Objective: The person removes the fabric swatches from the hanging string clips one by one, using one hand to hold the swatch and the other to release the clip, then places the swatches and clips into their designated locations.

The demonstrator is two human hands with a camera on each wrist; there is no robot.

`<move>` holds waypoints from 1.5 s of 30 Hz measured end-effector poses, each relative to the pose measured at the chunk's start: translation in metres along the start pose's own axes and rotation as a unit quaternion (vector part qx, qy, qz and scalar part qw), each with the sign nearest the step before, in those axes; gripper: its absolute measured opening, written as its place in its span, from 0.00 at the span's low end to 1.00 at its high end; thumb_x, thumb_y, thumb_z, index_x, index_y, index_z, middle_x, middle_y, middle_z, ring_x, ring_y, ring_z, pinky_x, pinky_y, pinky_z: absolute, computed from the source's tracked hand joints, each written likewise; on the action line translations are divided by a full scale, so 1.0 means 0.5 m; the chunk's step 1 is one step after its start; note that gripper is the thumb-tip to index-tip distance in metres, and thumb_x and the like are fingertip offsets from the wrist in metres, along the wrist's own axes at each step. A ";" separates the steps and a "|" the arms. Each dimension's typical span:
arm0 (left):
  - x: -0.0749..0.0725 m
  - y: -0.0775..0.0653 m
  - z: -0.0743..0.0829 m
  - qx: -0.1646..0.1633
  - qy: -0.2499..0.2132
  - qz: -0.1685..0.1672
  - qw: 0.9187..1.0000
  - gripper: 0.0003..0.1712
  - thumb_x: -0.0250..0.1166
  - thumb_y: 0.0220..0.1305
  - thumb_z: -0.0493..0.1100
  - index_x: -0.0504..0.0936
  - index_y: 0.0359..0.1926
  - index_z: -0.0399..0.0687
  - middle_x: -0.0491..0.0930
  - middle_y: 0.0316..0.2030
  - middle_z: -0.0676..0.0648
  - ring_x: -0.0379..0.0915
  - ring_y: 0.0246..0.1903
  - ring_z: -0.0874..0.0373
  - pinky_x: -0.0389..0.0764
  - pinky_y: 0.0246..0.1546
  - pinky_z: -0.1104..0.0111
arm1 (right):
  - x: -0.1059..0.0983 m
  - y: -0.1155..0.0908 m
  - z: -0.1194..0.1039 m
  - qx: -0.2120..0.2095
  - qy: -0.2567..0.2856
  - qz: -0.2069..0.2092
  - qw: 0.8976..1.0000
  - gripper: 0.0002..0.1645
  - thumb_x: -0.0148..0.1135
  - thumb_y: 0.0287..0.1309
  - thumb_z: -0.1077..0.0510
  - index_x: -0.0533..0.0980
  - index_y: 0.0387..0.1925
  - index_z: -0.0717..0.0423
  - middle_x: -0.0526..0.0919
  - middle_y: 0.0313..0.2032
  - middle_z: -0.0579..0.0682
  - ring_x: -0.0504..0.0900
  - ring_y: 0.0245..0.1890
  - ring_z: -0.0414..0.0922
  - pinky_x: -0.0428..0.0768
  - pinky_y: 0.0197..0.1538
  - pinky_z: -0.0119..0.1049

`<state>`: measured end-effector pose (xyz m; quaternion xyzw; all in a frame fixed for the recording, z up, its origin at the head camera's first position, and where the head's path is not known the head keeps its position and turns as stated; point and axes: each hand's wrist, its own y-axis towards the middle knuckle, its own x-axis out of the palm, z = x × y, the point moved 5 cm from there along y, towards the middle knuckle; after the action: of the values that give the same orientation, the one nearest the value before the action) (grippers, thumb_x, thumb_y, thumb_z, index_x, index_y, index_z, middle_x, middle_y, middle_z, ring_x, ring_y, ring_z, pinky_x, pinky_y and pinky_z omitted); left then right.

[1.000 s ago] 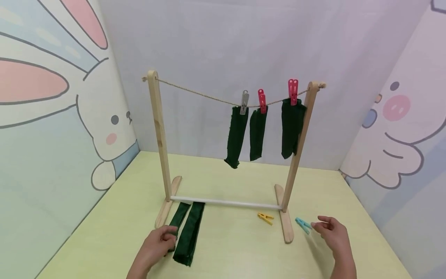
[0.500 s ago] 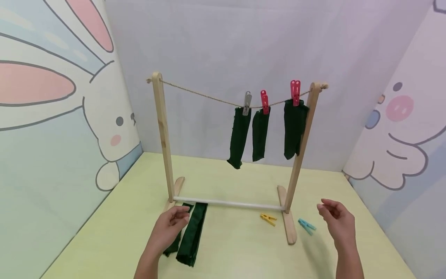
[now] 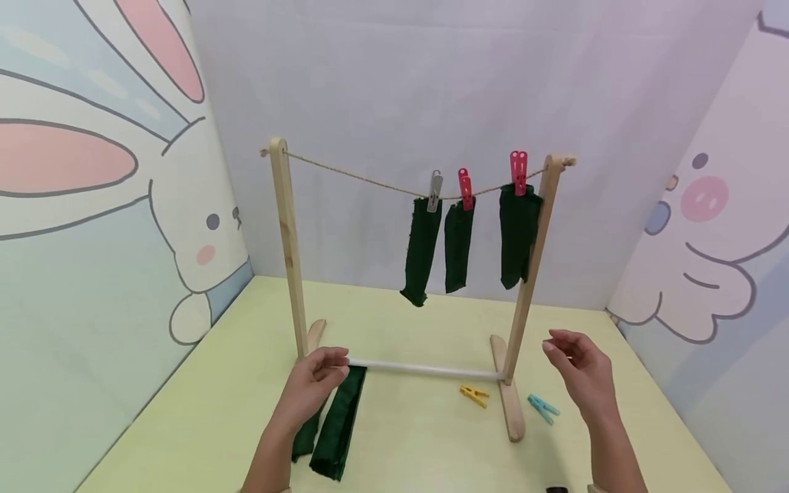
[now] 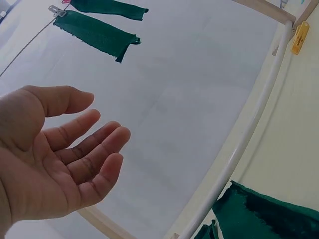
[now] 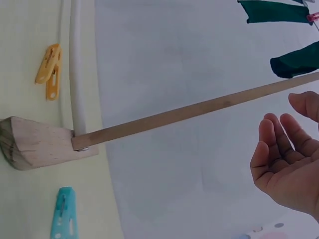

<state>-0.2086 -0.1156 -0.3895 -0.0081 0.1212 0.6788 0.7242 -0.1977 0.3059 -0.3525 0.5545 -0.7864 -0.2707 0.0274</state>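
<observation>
My left hand (image 3: 313,383) hovers over two dark green cloth strips that lie at the left foot of a wooden drying stand. It partly covers the narrower strip (image 3: 306,438); the wider strip (image 3: 337,428) lies beside it. In the left wrist view its fingers are loosely bent with nothing between them. My right hand (image 3: 582,373) is raised to the right of the stand, above a light blue clothespin (image 3: 543,408), and holds nothing. A yellow clothespin (image 3: 474,395) lies left of the stand's right foot. Three green cloths hang from the rope, including the leftmost cloth (image 3: 422,253).
The stand has a left post (image 3: 288,253), a right post (image 3: 535,274) and a white crossbar (image 3: 425,370). A grey clothespin (image 3: 435,192) and two red ones, such as the right red clothespin (image 3: 518,172), grip the rope (image 3: 351,172). Walls with cartoon drawings flank the yellow table (image 3: 425,438).
Both hands have risen from the table. My left hand has moved up and rightward off the cloth strips, and my right hand up from beside the blue clothespin. Cloths and clothespins stay put.
</observation>
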 end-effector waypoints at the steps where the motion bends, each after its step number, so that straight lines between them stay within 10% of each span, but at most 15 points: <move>1: 0.003 0.004 0.001 0.005 -0.003 -0.005 1.000 0.14 0.62 0.61 0.34 0.78 0.49 0.41 0.78 0.40 0.45 0.75 0.40 0.53 0.77 0.40 0.69 | 0.003 0.005 -0.007 -0.016 -0.012 -0.010 1.000 0.14 0.61 0.58 0.67 0.74 0.47 0.64 0.80 0.35 0.42 0.77 0.34 0.33 0.75 0.35 0.21; 8: 0.024 0.028 -0.003 0.029 -0.010 -0.040 0.999 0.15 0.63 0.61 0.36 0.78 0.51 0.44 0.78 0.44 0.45 0.75 0.43 0.52 0.76 0.42 0.68 | 0.027 0.037 -0.051 -0.100 -0.079 -0.105 0.986 0.19 0.59 0.60 0.66 0.73 0.53 0.67 0.78 0.47 0.61 0.75 0.42 0.28 0.73 0.40 0.20; 15: 0.046 0.048 0.010 0.078 -0.001 -0.044 0.996 0.16 0.64 0.61 0.39 0.78 0.50 0.43 0.79 0.43 0.46 0.75 0.44 0.53 0.75 0.44 0.68 | 0.038 0.059 -0.086 -0.138 -0.092 -0.157 0.974 0.23 0.61 0.58 0.66 0.71 0.55 0.65 0.78 0.48 0.60 0.77 0.45 0.39 0.73 0.42 0.21; 31: 0.070 0.065 0.114 0.098 -0.023 -0.029 0.994 0.15 0.62 0.61 0.33 0.76 0.49 0.33 0.77 0.47 0.40 0.74 0.47 0.45 0.75 0.45 0.67 | 0.071 0.108 -0.187 -0.209 -0.034 -0.145 0.967 0.24 0.61 0.53 0.72 0.70 0.54 0.66 0.76 0.49 0.61 0.77 0.46 0.42 0.73 0.46 0.23; 45: 0.096 0.130 0.091 0.111 -0.125 -0.029 0.985 0.20 0.63 0.61 0.36 0.74 0.53 0.32 0.74 0.50 0.41 0.73 0.48 0.49 0.75 0.46 0.66 | 0.101 0.143 -0.252 -0.227 0.042 -0.112 0.966 0.19 0.58 0.55 0.74 0.71 0.50 0.70 0.78 0.47 0.54 0.78 0.45 0.47 0.75 0.45 0.25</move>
<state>-0.2629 -0.0554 -0.3442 0.1541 0.1038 0.6351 0.7497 -0.2352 0.2283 -0.2256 0.6296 -0.6349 -0.4199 0.1556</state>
